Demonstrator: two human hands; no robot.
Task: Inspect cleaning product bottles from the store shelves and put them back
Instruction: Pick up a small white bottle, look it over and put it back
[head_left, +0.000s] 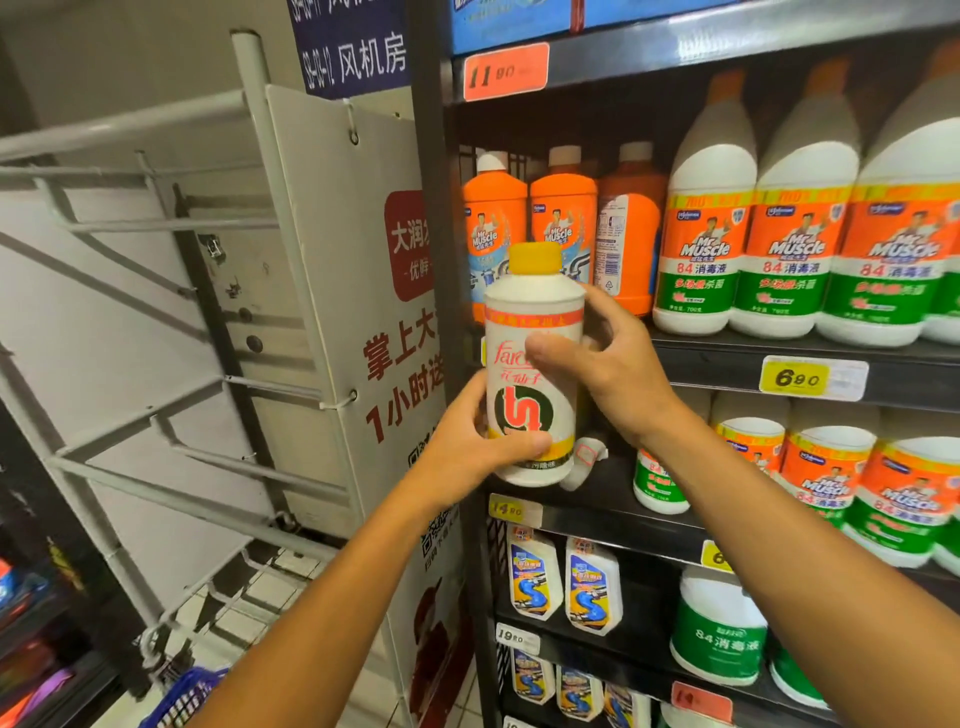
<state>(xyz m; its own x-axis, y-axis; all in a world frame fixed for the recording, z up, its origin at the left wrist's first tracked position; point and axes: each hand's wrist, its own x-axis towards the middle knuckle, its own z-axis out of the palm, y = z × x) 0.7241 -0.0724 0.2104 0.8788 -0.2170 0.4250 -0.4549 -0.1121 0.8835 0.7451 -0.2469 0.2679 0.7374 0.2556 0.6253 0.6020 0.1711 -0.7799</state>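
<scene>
A white bottle (530, 312) with a yellow cap and a red pipe logo stands upright in the air before the left end of the dark store shelves (753, 358). My left hand (470, 449) grips its lower part from the left, thumb across the front. My right hand (597, 364) holds its upper body from the right, thumb on the label. Behind it, orange Mr Muscle bottles (493, 218) stand on the upper shelf. The shelf spot behind the held bottle is partly hidden.
White Mr Muscle 84 disinfectant bottles (800, 234) fill the right of two shelves. Smaller white bottles (535, 577) and a green-labelled jug (719, 634) sit lower. A white metal rack (171, 332) and a sign panel (384, 322) stand left; a blue basket (182, 699) is below.
</scene>
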